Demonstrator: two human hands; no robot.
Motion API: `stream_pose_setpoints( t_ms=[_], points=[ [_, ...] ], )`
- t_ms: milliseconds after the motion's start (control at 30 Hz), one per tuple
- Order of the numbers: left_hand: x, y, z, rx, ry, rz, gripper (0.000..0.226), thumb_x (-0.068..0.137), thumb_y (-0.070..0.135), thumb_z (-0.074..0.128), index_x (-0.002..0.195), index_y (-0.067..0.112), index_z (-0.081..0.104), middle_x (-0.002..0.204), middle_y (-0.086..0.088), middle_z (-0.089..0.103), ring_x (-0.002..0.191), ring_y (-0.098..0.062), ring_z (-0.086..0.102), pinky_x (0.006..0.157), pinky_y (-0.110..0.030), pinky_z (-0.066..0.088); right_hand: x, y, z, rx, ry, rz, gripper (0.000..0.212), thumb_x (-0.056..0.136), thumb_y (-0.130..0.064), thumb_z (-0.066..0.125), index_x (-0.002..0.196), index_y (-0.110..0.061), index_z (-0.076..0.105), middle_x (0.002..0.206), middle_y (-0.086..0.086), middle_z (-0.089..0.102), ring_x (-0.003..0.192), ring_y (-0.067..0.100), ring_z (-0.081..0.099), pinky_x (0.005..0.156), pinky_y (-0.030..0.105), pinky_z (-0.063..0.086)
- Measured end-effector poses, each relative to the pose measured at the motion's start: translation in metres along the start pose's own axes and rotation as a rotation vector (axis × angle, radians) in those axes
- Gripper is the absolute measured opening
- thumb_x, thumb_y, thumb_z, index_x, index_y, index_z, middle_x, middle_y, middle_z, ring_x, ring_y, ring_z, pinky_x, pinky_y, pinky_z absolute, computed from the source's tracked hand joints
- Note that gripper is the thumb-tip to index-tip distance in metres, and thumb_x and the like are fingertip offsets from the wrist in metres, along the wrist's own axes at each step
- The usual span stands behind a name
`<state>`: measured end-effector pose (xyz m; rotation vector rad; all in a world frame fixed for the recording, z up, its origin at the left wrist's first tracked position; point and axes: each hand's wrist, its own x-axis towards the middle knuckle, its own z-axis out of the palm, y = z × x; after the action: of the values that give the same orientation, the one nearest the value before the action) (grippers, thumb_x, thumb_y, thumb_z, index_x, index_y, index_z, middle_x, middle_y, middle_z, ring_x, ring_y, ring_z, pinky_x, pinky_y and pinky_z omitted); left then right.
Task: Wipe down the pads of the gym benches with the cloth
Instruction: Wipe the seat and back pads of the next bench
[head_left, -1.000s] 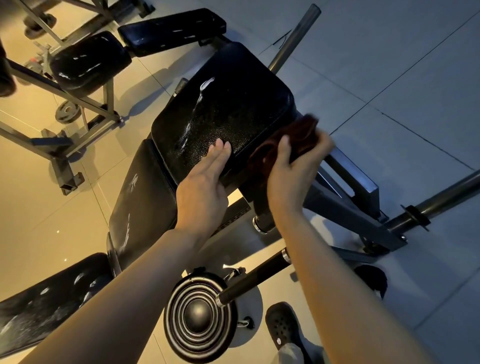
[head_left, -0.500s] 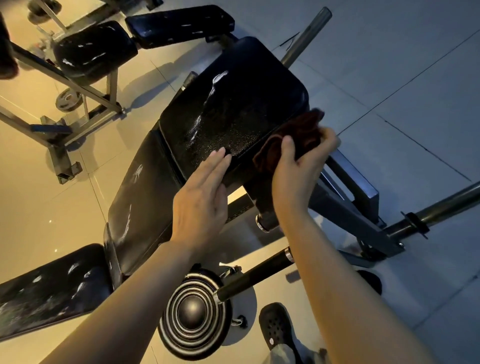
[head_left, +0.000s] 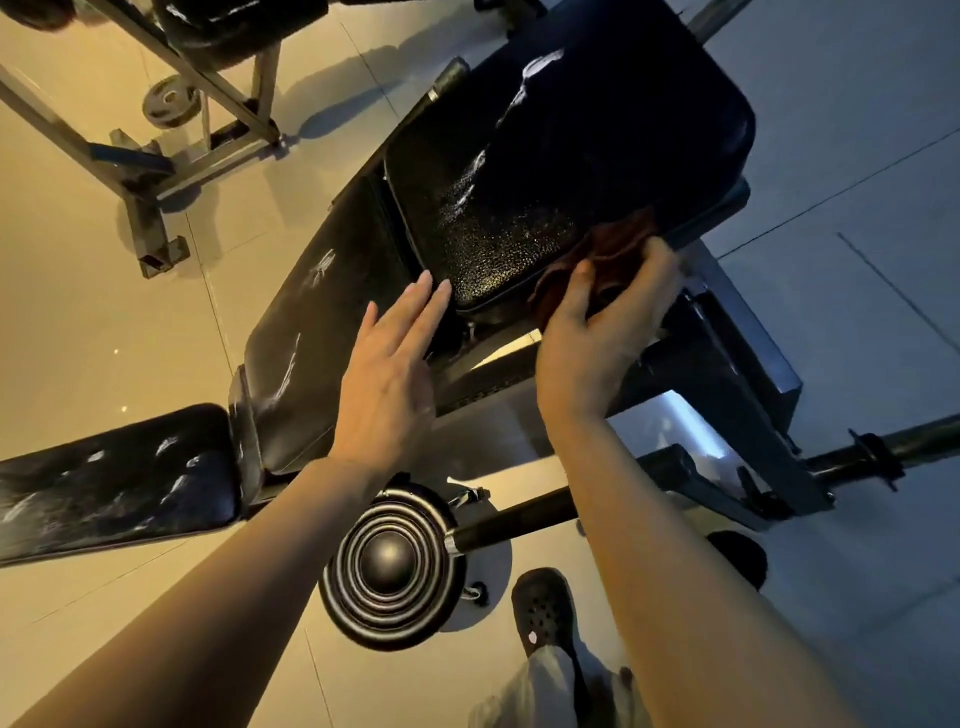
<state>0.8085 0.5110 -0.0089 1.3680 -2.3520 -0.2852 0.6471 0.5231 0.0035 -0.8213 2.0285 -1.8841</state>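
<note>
A black seat pad (head_left: 561, 150) of a gym bench fills the upper middle, speckled and streaked with white marks. My right hand (head_left: 597, 332) grips a dark red cloth (head_left: 618, 244) against the pad's near right edge. My left hand (head_left: 389, 369) hovers flat with straight fingers just off the pad's near left corner, its fingertips close to the edge. Two more black pads of the same bench run down to the left, a middle pad (head_left: 311, 353) and a long pad (head_left: 114, 483), both with white smears.
A black weight plate (head_left: 389, 566) on a bar lies on the floor below my hands. The bench's steel frame (head_left: 748, 395) and a bar (head_left: 914, 441) stick out to the right. Another bench frame (head_left: 171, 156) stands at upper left. My shoe (head_left: 543, 608) is at the bottom.
My right hand has slid the cloth down and left along the pad's near edge. My left hand has come off the pad and drawn back. The view has moved closer.
</note>
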Motion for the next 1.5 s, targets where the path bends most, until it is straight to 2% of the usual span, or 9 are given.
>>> stream_pose_setpoints(
  t_ms=[200,400,533,700,867,1000,1200,1367,1500],
  points=[
    [0.001,-0.001,0.001,-0.057,0.013,-0.007,0.074,0.075,-0.004,0.044,0.147,0.012,0.037,0.153,-0.007,0.034,0.141,-0.014,0.027,0.12,-0.044,0.009,-0.046,0.021,0.01,-0.12,-0.332,-0.015,0.036,0.086,0.0,0.062,0.12,0.001,0.048,0.121,0.015,0.046,0.106,0.015,0.055,0.079,-0.004,0.038],
    [-0.002,-0.005,0.003,-0.089,-0.006,-0.004,0.076,0.076,-0.007,0.048,0.148,0.014,0.035,0.154,-0.004,0.031,0.142,-0.015,0.027,0.12,-0.047,0.009,-0.024,0.007,0.008,-0.053,-0.019,-0.183,0.034,0.087,-0.004,0.058,0.119,-0.006,0.046,0.127,0.018,0.039,0.11,0.006,0.045,0.088,0.008,0.046],
    [-0.002,-0.002,0.0,-0.111,-0.012,-0.026,0.082,0.073,-0.014,0.049,0.148,0.014,0.034,0.155,-0.005,0.03,0.142,-0.016,0.026,0.119,-0.043,0.007,-0.036,0.023,0.016,-0.18,-0.163,-0.304,0.034,0.084,-0.011,0.049,0.114,-0.021,0.038,0.127,0.014,0.036,0.113,0.007,0.039,0.088,0.025,0.053],
    [-0.002,-0.002,-0.005,-0.129,-0.019,-0.028,0.079,0.076,-0.018,0.049,0.148,0.014,0.036,0.155,-0.004,0.03,0.143,-0.012,0.024,0.121,-0.043,0.008,-0.043,0.023,0.007,-0.092,-0.178,-0.288,0.035,0.085,-0.001,0.059,0.11,-0.018,0.041,0.12,0.023,0.045,0.109,0.01,0.049,0.089,0.005,0.043],
    [-0.002,-0.011,-0.009,-0.179,-0.017,-0.013,0.073,0.078,-0.016,0.043,0.146,0.012,0.04,0.153,-0.005,0.036,0.143,-0.016,0.029,0.12,-0.047,0.017,-0.046,0.027,0.014,-0.239,-0.285,-0.503,0.033,0.083,-0.01,0.047,0.114,-0.019,0.042,0.125,0.007,0.032,0.114,0.029,0.052,0.089,0.034,0.055],
    [-0.005,-0.009,-0.008,-0.174,0.011,-0.023,0.072,0.079,-0.018,0.043,0.144,0.011,0.042,0.152,-0.006,0.037,0.144,-0.018,0.028,0.12,-0.043,0.017,-0.054,0.049,0.0,-0.277,-0.364,-0.282,0.037,0.078,0.003,0.059,0.112,-0.012,0.052,0.126,0.016,0.043,0.114,0.027,0.054,0.09,0.038,0.056],
    [-0.006,-0.003,-0.002,-0.178,0.023,0.003,0.068,0.079,-0.013,0.044,0.144,0.007,0.042,0.152,-0.009,0.036,0.144,-0.022,0.027,0.12,-0.046,0.018,-0.052,0.035,0.003,-0.237,-0.378,-0.542,0.034,0.084,-0.009,0.045,0.116,-0.017,0.046,0.129,0.01,0.032,0.118,0.027,0.046,0.096,0.028,0.05],
    [-0.008,0.006,0.001,-0.174,0.072,0.015,0.063,0.08,-0.011,0.042,0.141,0.006,0.046,0.15,-0.011,0.039,0.144,-0.023,0.027,0.119,-0.046,0.019,-0.034,0.039,-0.012,-0.261,-0.341,-0.331,0.045,0.076,0.005,0.052,0.111,-0.022,0.043,0.127,0.016,0.041,0.116,0.022,0.049,0.09,0.032,0.056],
    [0.0,0.016,0.004,-0.178,0.101,0.024,0.057,0.084,0.006,0.034,0.14,0.006,0.047,0.149,-0.011,0.04,0.143,-0.022,0.028,0.121,-0.04,0.017,-0.009,0.027,-0.015,-0.218,-0.239,-0.461,0.042,0.08,0.001,0.051,0.114,-0.021,0.043,0.129,0.016,0.036,0.119,0.021,0.045,0.095,0.023,0.051]
  ],
)
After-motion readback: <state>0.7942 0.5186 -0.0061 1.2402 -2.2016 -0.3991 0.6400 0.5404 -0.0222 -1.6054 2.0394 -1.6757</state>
